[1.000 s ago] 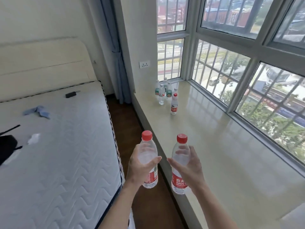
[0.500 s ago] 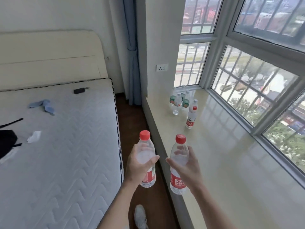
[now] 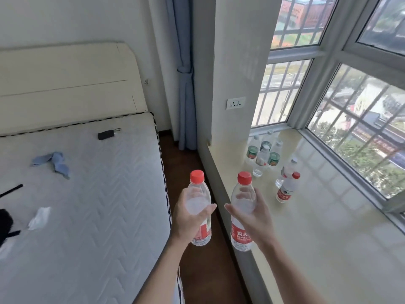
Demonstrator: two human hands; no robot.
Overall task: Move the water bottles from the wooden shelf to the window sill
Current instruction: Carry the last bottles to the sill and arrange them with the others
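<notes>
Both hands are gripping upright red-capped water bottles: the left hand (image 3: 186, 218) is wrapping around one bottle (image 3: 200, 207) above the floor strip beside the bed (image 3: 87, 205), while the right hand (image 3: 254, 213) is clasping another bottle (image 3: 242, 216) over the window sill (image 3: 317, 238) edge. More bottles (image 3: 266, 153) are standing on the sill's far end.

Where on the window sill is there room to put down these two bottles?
The window sill is bare between the single red-capped bottle and the hands. It is crowded in the far corner, where the cluster of bottles stands near the wall.
</notes>
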